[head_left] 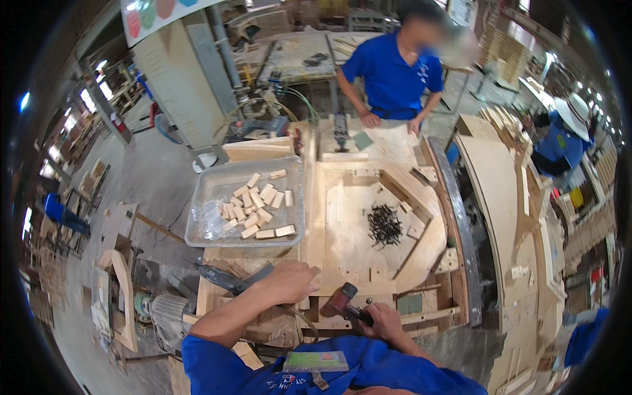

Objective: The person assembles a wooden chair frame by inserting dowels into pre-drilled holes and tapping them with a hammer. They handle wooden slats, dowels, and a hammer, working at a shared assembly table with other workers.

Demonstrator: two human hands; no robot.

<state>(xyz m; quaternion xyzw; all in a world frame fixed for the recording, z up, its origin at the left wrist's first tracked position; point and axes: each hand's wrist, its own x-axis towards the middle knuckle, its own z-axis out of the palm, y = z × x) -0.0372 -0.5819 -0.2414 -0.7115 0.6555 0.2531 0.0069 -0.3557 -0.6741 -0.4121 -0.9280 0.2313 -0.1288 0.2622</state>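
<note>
My right hand is wrapped round the handle of a mallet with a dark red and black head, held low at the near edge of the bench. My left hand is closed, fingertips down beside the near left corner of a pale wooden frame. Whatever those fingers may pinch is hidden. Inside the frame, on its flat board, lies a heap of dark screws. Left of the frame, a clear plastic tub holds several small wooden blocks. A power drill lies beyond my left forearm.
Across the bench stands a co-worker in a blue shirt, hands on the board. A metal clamp and another power tool sit at the far side. A long panel stretches along the right. A motor stands at lower left.
</note>
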